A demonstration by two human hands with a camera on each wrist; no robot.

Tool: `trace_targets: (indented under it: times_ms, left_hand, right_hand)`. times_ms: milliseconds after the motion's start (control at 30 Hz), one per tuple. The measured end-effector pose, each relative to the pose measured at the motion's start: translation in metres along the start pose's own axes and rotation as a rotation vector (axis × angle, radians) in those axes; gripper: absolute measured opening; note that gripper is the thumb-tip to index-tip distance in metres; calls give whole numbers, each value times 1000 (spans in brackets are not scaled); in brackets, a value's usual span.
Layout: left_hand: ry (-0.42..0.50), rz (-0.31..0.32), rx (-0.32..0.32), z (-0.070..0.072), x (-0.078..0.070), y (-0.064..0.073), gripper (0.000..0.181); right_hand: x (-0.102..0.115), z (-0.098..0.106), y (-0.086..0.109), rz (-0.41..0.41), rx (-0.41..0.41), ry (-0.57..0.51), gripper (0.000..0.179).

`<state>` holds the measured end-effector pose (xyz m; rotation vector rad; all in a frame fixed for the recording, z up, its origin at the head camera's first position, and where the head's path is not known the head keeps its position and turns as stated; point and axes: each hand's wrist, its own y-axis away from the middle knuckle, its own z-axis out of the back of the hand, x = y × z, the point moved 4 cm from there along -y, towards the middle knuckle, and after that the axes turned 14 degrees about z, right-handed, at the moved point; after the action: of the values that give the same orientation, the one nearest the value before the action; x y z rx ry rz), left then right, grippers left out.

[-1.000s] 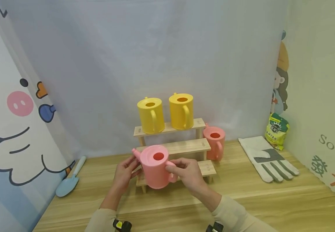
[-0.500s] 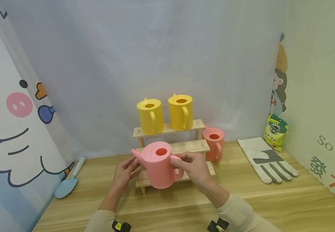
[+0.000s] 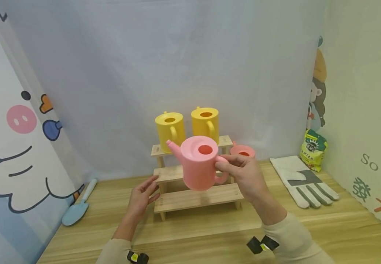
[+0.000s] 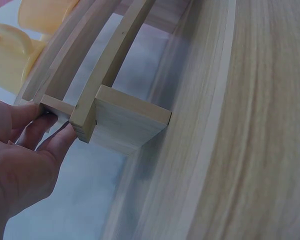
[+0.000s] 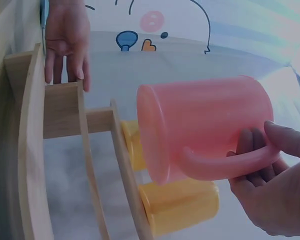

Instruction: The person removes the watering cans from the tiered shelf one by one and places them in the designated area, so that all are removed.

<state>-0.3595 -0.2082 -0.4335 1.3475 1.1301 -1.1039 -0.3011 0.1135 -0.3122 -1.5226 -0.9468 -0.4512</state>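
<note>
A pink watering can (image 3: 197, 170) hangs in the air in front of the stepped wooden stand (image 3: 198, 198), its spout pointing left. My right hand (image 3: 248, 178) grips its handle, fingers curled through the loop in the right wrist view. At the stand's left end, my left hand (image 3: 141, 196) touches the step ends with extended fingers, as the left wrist view (image 4: 30, 150) also shows. Two yellow watering cans (image 3: 171, 128) (image 3: 205, 123) stand on the top step, partly hidden by the pink one. Behind the stand's right side, a second pink watering can (image 3: 244, 149) is mostly covered by my right hand.
A light blue hand trowel (image 3: 78, 207) lies at the table's left. To the right are a white and grey work glove (image 3: 304, 181) and a green and yellow packet (image 3: 314, 150). A pale curtain (image 3: 118, 91) hangs behind.
My right hand has lifted the pink watering can up and to the right, away from my left hand. The left hand stays at the stand's left end.
</note>
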Motion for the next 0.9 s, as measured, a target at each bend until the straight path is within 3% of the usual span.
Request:
trace_targets:
  times_ms: [133, 367, 633, 900]
  left_hand:
    - [8, 2, -3, 0, -1, 0, 41]
    - [16, 2, -9, 1, -1, 2, 41]
    - [15, -2, -10, 0, 1, -1, 40]
    - [5, -7, -2, 1, 2, -2, 40]
  right_hand:
    - [14, 13, -5, 19, -78, -29, 15]
    - [34, 44, -8, 37, -204, 160, 14]
    - [46, 78, -13, 61, -350, 153, 18]
    - [51, 112, -15, 106, -567, 311, 26]
